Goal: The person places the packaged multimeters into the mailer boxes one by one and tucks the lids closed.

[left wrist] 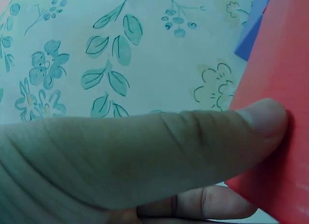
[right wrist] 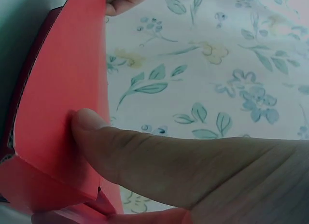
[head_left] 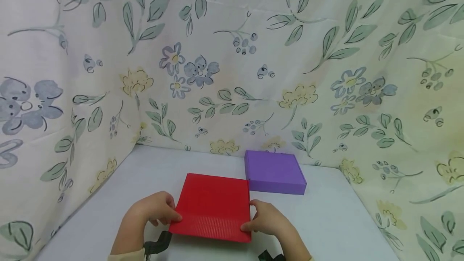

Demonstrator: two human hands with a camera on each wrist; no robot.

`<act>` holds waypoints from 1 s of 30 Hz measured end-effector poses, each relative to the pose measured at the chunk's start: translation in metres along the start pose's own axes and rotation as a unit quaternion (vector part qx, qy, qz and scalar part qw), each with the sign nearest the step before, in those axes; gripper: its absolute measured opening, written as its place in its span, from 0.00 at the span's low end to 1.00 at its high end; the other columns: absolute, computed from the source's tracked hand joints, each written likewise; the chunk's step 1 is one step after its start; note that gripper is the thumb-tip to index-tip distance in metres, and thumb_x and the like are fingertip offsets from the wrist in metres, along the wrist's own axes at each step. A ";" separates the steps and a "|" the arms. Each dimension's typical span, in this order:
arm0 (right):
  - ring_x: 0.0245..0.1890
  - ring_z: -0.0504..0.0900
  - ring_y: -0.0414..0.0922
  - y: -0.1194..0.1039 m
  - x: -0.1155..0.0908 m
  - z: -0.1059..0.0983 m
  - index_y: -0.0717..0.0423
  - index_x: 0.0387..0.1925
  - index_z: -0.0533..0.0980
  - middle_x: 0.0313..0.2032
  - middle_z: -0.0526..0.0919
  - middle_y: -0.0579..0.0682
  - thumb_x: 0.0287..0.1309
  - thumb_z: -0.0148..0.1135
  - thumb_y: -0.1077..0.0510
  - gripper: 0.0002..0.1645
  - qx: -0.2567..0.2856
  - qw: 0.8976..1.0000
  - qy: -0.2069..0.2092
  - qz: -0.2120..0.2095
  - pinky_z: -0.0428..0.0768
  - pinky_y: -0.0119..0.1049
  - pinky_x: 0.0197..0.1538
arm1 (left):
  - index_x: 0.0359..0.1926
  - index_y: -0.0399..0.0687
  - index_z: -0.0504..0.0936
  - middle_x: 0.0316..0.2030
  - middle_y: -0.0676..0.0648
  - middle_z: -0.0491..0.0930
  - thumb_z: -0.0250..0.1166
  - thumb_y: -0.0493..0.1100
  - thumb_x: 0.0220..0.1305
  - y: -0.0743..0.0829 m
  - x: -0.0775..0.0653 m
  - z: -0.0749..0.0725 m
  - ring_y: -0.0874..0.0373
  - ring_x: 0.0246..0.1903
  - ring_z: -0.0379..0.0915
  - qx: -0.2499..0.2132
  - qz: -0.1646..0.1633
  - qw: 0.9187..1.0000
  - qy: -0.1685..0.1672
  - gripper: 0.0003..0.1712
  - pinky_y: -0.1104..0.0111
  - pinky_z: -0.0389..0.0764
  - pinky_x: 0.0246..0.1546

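Observation:
A flat red cardboard box point(head_left: 217, 198) is between both hands in the head view, with a ridged strip along its near part. My left hand point(head_left: 156, 208) grips its left side near the front corner. In the left wrist view the thumb point(left wrist: 260, 120) presses on the red surface, and a curled finger point(left wrist: 217, 203) shows below. The right hand point(head_left: 269, 218) pinches the opposite side near the front. Its thumb point(right wrist: 91, 130) lies on a red panel with a corrugated edge in the right wrist view; its other fingers are mostly hidden there.
A closed purple box point(head_left: 275, 170) lies behind and to the right of the red one, near the back of the white table point(head_left: 333, 212). Floral fabric point(head_left: 232, 63) hangs at the back and along both sides. Dark straps point(head_left: 158, 244) show at the wrists.

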State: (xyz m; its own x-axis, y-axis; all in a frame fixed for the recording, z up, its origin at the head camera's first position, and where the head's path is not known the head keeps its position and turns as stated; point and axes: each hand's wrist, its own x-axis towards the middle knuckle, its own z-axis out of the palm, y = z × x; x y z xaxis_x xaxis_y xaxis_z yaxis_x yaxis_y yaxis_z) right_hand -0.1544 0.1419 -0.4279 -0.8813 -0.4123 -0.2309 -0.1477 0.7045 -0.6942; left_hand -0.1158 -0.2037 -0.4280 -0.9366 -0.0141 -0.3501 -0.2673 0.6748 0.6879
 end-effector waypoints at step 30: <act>0.25 0.87 0.50 0.014 0.008 -0.006 0.67 0.71 0.62 0.29 0.84 0.51 0.54 0.77 0.56 0.49 0.080 0.994 -0.070 0.017 0.87 0.51 0.35 | 0.34 0.39 0.80 0.30 0.43 0.83 0.80 0.40 0.52 -0.011 0.011 -0.001 0.51 0.28 0.85 -0.074 -0.001 0.997 -0.024 0.16 0.61 0.87 0.36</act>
State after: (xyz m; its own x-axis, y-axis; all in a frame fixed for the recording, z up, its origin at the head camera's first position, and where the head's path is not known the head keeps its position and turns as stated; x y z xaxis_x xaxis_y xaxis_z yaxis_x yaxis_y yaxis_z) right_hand -0.1658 0.1521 -0.4359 -0.8118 -0.4745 -0.3403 -0.0361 0.6225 -0.7818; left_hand -0.1232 -0.2122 -0.4386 -0.9247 0.0223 -0.3801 -0.3037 0.5587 0.7718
